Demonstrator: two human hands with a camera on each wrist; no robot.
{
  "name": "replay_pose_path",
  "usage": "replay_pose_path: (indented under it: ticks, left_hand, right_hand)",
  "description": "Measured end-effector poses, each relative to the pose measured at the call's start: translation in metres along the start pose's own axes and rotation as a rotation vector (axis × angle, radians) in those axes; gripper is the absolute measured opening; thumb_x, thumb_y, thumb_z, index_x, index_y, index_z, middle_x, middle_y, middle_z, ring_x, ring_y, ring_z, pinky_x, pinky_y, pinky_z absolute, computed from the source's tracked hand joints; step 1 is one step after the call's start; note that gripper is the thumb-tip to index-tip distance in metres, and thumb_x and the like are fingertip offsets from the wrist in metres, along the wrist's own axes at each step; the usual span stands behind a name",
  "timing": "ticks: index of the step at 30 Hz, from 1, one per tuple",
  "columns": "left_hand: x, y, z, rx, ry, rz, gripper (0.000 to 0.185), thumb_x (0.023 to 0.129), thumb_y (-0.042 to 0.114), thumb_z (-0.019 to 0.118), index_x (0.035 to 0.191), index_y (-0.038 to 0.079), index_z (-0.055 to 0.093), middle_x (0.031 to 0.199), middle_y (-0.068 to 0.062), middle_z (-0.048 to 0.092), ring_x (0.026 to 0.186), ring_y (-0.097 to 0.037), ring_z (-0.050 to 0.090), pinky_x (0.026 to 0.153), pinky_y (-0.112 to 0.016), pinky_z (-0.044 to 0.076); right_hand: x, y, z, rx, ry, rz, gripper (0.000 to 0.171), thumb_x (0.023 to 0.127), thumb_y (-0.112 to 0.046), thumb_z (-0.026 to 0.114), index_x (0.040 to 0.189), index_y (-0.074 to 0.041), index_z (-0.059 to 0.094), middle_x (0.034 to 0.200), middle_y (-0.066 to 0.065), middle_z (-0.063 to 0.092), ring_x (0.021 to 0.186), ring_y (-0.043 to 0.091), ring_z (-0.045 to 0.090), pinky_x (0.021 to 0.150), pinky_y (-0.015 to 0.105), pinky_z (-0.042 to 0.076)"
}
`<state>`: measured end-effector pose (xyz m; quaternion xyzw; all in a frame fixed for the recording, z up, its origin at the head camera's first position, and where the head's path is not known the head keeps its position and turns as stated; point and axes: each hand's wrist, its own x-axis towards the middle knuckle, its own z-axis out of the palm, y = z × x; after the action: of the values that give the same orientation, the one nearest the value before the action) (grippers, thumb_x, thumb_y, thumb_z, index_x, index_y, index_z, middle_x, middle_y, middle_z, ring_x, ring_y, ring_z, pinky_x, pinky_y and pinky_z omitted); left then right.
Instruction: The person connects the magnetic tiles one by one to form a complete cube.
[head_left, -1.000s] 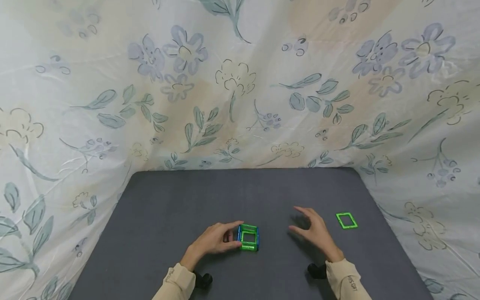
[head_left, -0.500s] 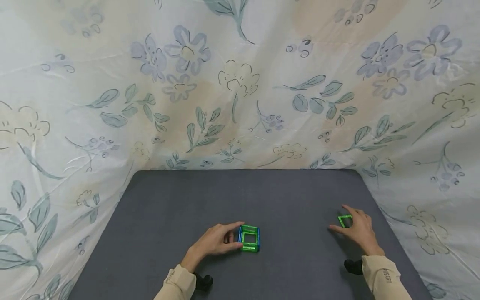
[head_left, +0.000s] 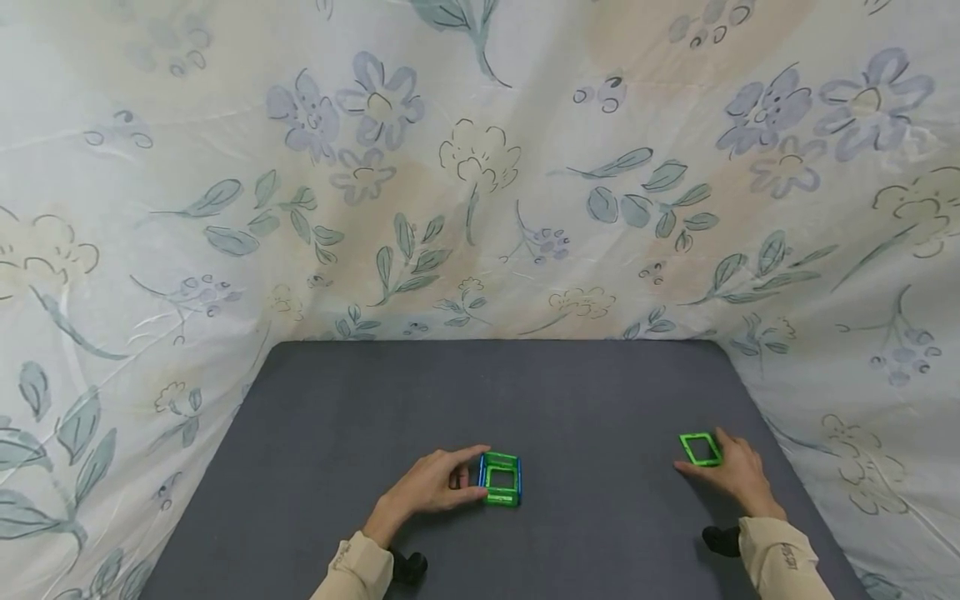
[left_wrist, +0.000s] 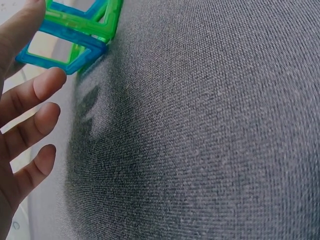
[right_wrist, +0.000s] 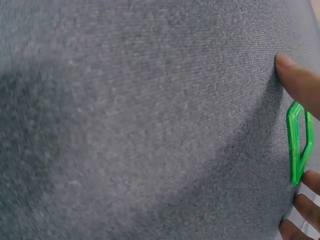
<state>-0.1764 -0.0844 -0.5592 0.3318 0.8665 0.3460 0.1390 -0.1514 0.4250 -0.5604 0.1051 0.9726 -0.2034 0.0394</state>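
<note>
In the head view my left hand (head_left: pixel 431 482) pinches the near-left side of a small open cube of green and blue magnetic tiles (head_left: pixel 502 498), thumb and index finger along it. The left wrist view shows that cube (left_wrist: pixel 75 20) at the top left, with the other left fingers (left_wrist: pixel 37 120) loosely bent below it. At the right, my right hand (head_left: pixel 735 477) spreads thumb and fingers around a green square magnetic tile (head_left: pixel 686 450) lying on the table. In the right wrist view the thumb (right_wrist: pixel 300 82) appears apart from the tile (right_wrist: pixel 294 145); finger contact is unclear.
Both things are on a dark grey table (head_left: pixel 480 392). A floral cloth (head_left: pixel 480 208) hangs behind the table and along its sides. Black wrist mounts (head_left: pixel 722 542) show beneath both sleeves.
My right hand has moved right from mid-table to the green square tile and come down around it. The left hand stays at the cube, and the camera has shifted slightly.
</note>
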Motion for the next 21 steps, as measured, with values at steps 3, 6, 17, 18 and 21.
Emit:
replay_pose_path:
  ticks: [3,6,17,18,21]
  left_hand:
    - [-0.0001,-0.0003,0.0003,-0.002,0.000,0.000,0.068,0.095,0.048,0.069,0.152,0.016,0.050,0.076,0.013,0.062,0.057,0.002,0.051,0.055,-0.018,0.043]
    - [0.0000,-0.0008,0.0006,0.000,-0.001,0.000,0.068,0.095,0.049,0.069,0.152,0.016,0.050,0.075,0.013,0.062,0.056,0.002,0.050,0.055,-0.018,0.043]
    - [-0.0002,-0.0022,0.0012,0.003,0.000,-0.005,0.069,0.095,0.049,0.070,0.152,0.017,0.050,0.075,0.014,0.062,0.056,0.003,0.050,0.055,-0.017,0.043]
    - [-0.0002,-0.0022,0.0011,0.003,0.001,-0.003,0.069,0.095,0.049,0.070,0.152,0.017,0.050,0.075,0.014,0.062,0.057,0.004,0.050,0.055,-0.017,0.043]
    - [-0.0005,-0.0016,0.0005,0.001,0.002,-0.003,0.069,0.095,0.049,0.069,0.153,0.017,0.050,0.075,0.014,0.062,0.056,0.003,0.050,0.055,-0.018,0.043]
  right_hand:
    - [0.0004,0.0036,0.0009,-0.011,-0.002,-0.002,0.111,0.080,-0.050,0.082,0.144,0.025,0.031,0.128,0.051,0.041,0.108,0.059,0.049,0.087,0.064,0.044]
    - [0.0005,0.0051,0.0019,-0.016,0.007,-0.004,0.108,0.080,-0.051,0.082,0.142,0.025,0.036,0.123,0.048,0.046,0.100,0.052,0.054,0.082,0.059,0.047]
    - [-0.0002,0.0068,0.0024,-0.025,0.058,-0.046,0.090,0.082,-0.043,0.082,0.132,0.024,0.048,0.110,0.042,0.054,0.088,0.042,0.056,0.076,0.053,0.047]
    - [-0.0003,0.0065,0.0025,-0.022,0.074,-0.063,0.080,0.082,-0.040,0.082,0.126,0.021,0.054,0.102,0.038,0.056,0.083,0.038,0.054,0.072,0.049,0.046]
    - [-0.0005,0.0051,0.0025,0.010,0.112,-0.100,0.061,0.082,-0.031,0.083,0.113,0.017,0.062,0.086,0.022,0.057,0.076,0.028,0.050,0.065,0.039,0.040]
